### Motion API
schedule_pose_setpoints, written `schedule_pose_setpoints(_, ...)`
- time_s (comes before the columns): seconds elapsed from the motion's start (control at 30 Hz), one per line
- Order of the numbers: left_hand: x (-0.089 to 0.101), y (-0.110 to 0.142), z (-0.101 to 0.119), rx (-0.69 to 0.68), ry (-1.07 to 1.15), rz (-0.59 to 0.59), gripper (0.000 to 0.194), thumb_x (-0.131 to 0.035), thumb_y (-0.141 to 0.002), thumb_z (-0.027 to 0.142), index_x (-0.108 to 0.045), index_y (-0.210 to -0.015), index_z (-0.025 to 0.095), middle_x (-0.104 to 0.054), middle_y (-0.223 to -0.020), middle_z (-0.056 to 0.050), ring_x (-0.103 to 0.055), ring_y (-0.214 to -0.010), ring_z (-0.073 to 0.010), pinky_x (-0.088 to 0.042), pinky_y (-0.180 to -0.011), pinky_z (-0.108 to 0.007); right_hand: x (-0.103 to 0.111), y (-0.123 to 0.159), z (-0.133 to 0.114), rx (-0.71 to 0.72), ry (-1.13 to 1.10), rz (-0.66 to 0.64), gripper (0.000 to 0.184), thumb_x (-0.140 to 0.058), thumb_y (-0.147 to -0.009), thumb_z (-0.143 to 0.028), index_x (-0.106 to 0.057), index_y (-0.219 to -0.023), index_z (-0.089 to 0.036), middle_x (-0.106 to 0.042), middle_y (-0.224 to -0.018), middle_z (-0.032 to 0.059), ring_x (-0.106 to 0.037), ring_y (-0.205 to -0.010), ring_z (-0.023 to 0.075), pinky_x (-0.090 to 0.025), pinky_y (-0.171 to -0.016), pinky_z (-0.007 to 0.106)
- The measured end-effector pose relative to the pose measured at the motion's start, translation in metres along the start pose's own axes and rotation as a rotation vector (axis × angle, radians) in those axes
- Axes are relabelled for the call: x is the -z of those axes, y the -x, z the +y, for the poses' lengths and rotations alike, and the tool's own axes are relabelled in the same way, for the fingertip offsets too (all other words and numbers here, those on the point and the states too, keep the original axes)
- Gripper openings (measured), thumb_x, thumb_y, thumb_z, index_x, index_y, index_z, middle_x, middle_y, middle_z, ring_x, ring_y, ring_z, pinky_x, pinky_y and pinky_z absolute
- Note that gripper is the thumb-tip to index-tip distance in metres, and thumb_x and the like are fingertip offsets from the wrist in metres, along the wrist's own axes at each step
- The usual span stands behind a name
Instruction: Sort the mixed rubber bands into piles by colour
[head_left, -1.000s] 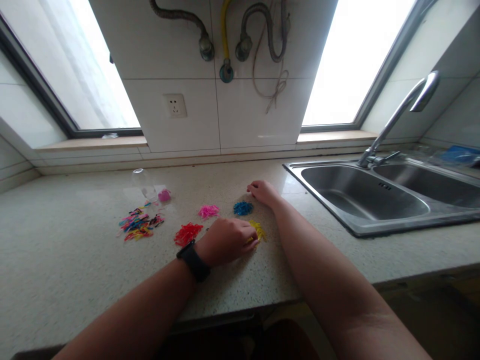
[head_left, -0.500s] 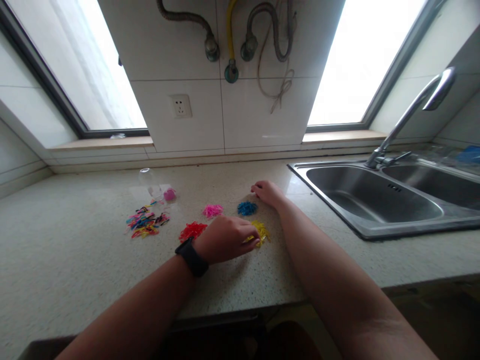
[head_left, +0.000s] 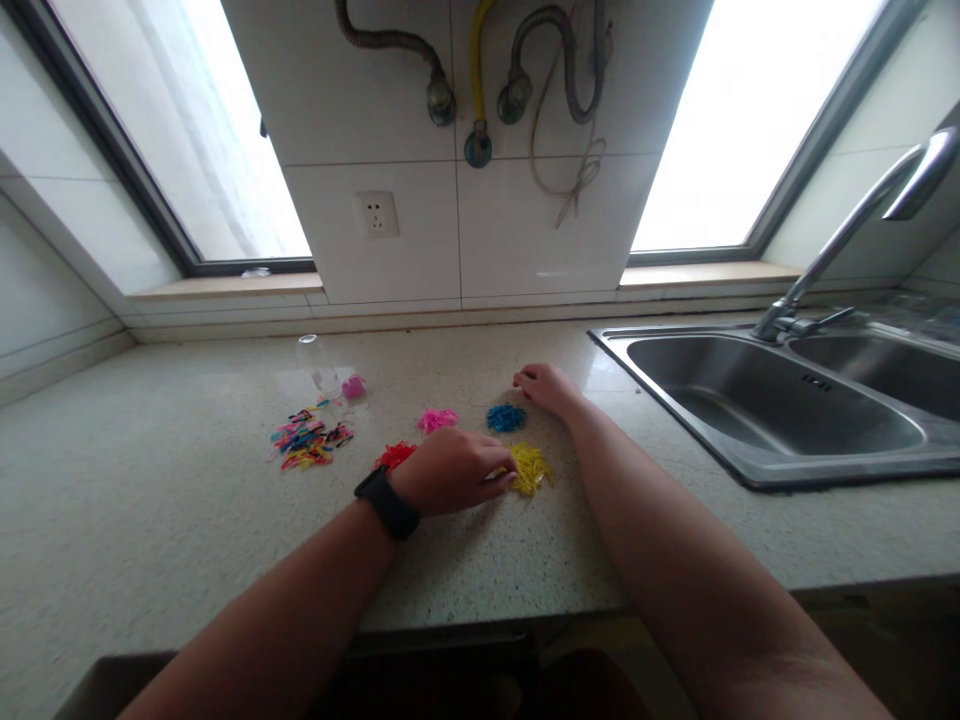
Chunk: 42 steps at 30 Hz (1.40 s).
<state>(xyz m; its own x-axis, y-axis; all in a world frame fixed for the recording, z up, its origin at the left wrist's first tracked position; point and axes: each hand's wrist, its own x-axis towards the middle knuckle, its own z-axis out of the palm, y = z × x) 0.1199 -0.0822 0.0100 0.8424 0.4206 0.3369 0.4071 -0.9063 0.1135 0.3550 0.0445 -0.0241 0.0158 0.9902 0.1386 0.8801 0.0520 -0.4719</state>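
Note:
My left hand (head_left: 461, 470), with a dark watch on its wrist, is over the counter at the left edge of a pile of yellow rubber bands (head_left: 531, 468). Its fingers are curled together, and whatever they hold is too small to make out. It partly covers a pile of red rubber bands (head_left: 393, 456). My right hand (head_left: 551, 388) rests on the counter behind and right of a pile of blue rubber bands (head_left: 506, 417). Its fingers are bent closed and their contents are hidden. Pink rubber bands (head_left: 437, 419) lie just beyond my left hand.
A mixed heap of coloured bands (head_left: 306, 440) lies at the left on the speckled counter (head_left: 187, 500). Behind it are a clear container (head_left: 311, 360) and a pink object (head_left: 353, 386). At the right is a steel sink (head_left: 750, 390) with a faucet (head_left: 847, 235).
The view has turned slightly left, so the counter and piles appear farther right. Relative to the yellow pile, my left hand has drawn a little to the left. My right hand stays beside the blue pile.

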Motion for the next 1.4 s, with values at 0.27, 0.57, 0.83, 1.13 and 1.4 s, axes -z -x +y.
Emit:
schedule_pose_setpoints(0.27, 0.001, 0.001, -0.004, 0.028, 0.041, -0.006, 0.021, -0.055, -0.095, 0.031, -0.073, -0.096, 0.021, -0.074, -0.087, -0.002, -0.067, -0.076, -0.0141, -0.042, -0.067, -0.025, -0.003, -0.002, 0.002, 0.013, 0.029, 0.018, 0.032, -0.051, -0.09, -0.045, -0.078, -0.089, -0.028, -0.075, -0.08, 0.0008, -0.062, -0.071, 0.0164, -0.034, -0.058, 0.025)
schedule_pose_setpoints(0.57, 0.0, 0.004, -0.01, 0.062, 0.044, 0.009, 0.021, -0.055, -0.095, 0.031, -0.073, -0.097, 0.021, -0.075, -0.089, -0.002, -0.068, -0.079, -0.015, -0.045, -0.07, -0.026, -0.001, -0.001, 0.002, 0.027, 0.031, 0.01, 0.032, -0.05, -0.09, -0.043, -0.078, -0.091, -0.027, -0.074, -0.077, 0.0014, -0.062, -0.069, 0.0156, -0.034, -0.058, 0.025)
schedule_pose_setpoints(0.83, 0.001, 0.003, -0.01, 0.076, 0.04, 0.002, 0.022, -0.054, -0.096, 0.032, -0.073, -0.097, 0.02, -0.075, -0.09, -0.003, -0.068, -0.078, -0.0156, -0.046, -0.071, -0.027, 0.0, 0.0, 0.001, 0.015, 0.045, 0.011, 0.032, -0.051, -0.09, -0.043, -0.079, -0.093, -0.028, -0.075, -0.082, 0.0019, -0.063, -0.073, 0.0166, -0.035, -0.06, 0.025)
schedule_pose_setpoints(1.13, 0.002, 0.003, -0.01, 0.075, 0.047, -0.008, 0.023, -0.054, -0.096, 0.032, -0.073, -0.097, 0.02, -0.075, -0.088, -0.003, -0.068, -0.077, -0.0153, -0.046, -0.071, -0.026, 0.0, 0.0, 0.0, 0.021, 0.049, 0.005, 0.033, -0.05, -0.09, -0.044, -0.079, -0.093, -0.027, -0.075, -0.083, 0.0023, -0.062, -0.07, 0.0162, -0.035, -0.059, 0.025)
schedule_pose_setpoints(1.4, 0.001, 0.003, -0.011, 0.073, 0.049, -0.007, 0.022, -0.054, -0.095, 0.032, -0.073, -0.098, 0.02, -0.075, -0.087, -0.003, -0.068, -0.078, -0.0154, -0.046, -0.07, -0.026, 0.0, 0.0, 0.001, 0.017, 0.056, 0.008, 0.034, -0.05, -0.09, -0.044, -0.079, -0.093, -0.026, -0.076, -0.087, 0.0035, -0.063, -0.072, 0.0163, -0.034, -0.058, 0.024)
